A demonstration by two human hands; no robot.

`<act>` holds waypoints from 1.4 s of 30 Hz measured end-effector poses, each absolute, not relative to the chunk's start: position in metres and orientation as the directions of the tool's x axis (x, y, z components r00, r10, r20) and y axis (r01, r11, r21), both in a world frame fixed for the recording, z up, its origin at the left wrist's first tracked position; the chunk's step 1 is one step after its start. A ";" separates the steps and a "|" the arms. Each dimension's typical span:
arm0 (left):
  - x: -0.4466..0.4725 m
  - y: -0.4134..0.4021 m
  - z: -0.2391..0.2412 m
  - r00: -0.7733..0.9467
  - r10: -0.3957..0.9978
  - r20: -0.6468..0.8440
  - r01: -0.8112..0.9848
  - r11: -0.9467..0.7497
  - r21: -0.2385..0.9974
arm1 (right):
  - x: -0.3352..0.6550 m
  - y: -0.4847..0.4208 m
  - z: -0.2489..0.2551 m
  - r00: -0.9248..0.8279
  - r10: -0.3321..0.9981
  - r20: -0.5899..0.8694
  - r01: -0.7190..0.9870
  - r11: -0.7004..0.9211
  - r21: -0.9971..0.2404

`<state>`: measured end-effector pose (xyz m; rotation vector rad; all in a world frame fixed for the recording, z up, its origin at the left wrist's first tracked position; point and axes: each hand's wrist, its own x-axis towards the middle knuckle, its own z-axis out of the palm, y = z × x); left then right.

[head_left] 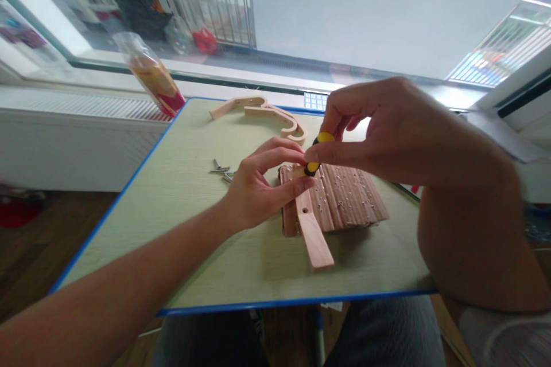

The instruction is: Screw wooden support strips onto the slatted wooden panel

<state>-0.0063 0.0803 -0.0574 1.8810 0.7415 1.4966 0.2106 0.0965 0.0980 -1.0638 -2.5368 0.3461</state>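
My right hand [365, 132] is closed around a short yellow-and-black screwdriver [325, 137], which it holds tilted over a curved wooden hook [316, 241]. The screwdriver's tip is hidden by my fingers. My left hand [269, 180] closes thumb and fingers around the upper part of this hook, close to the screwdriver's lower end. A dark hole shows in the hook's middle, and its flat end points toward me. Beneath it lies a ridged brown cardboard piece [348, 198] dotted with small shiny specks. Several metal screws [221, 169] lie left of my left hand.
More bent wooden hooks [275, 114] lie at the back of the pale green table [193, 264], which has a blue edge. A clear bottle with a red and yellow label [152, 80] leans by the radiator [77, 137]. A window rises behind.
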 end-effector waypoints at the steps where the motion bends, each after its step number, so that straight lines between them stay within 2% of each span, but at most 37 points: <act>1: -0.006 0.080 -0.057 0.201 0.750 0.631 0.047 -0.650 0.758 | 0.211 0.097 0.098 -0.647 0.723 0.241 0.638 0.687 -0.347; 10: -0.008 0.079 -0.056 0.198 0.758 0.622 0.054 -0.642 0.765 | 0.213 0.101 0.098 -0.671 0.705 0.231 0.628 0.705 -0.329; 17: -0.009 0.080 -0.056 0.204 0.750 0.629 0.055 -0.650 0.757 | 0.218 0.096 0.107 -0.766 0.601 0.227 0.500 0.779 -0.378; 27: -0.010 0.078 -0.057 0.219 0.737 0.639 0.058 -0.664 0.746 | 0.215 0.093 0.104 -0.692 0.683 0.234 0.595 0.723 -0.350; 34: -0.008 0.079 -0.058 0.207 0.751 0.627 0.062 -0.650 0.758 | 0.212 0.093 0.103 -0.666 0.713 0.219 0.599 0.686 -0.413; 42: -0.008 0.080 -0.059 0.203 0.765 0.611 0.047 -0.631 0.775 | 0.213 0.098 0.099 -0.654 0.722 0.226 0.640 0.688 -0.343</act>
